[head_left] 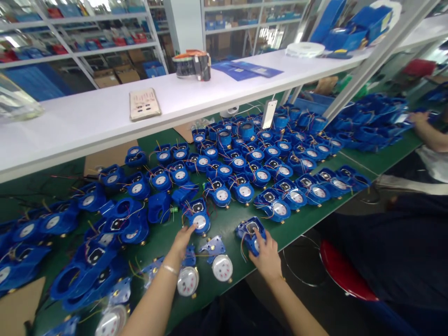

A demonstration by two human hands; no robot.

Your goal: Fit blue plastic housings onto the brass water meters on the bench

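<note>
My left hand (182, 241) reaches forward, its fingertips touching a blue meter unit (198, 216) with a white dial and coloured wires on the green table (227, 224). My right hand (266, 254) grips another blue meter unit (249, 233) near the table's front edge. Between my hands lie two white dial pieces (221, 267) (188, 281) with blue bracket parts (214, 245). Several more blue meter units (245, 172) cover the table in rows.
A white shelf (105, 116) runs above the table, carrying a beige panel (144, 103), tape rolls (192, 64) and blue sheets (247, 70). Empty blue housings (87, 270) pile at the left. Another person's arm (429, 133) works at the right. A red stool (345, 273) stands below.
</note>
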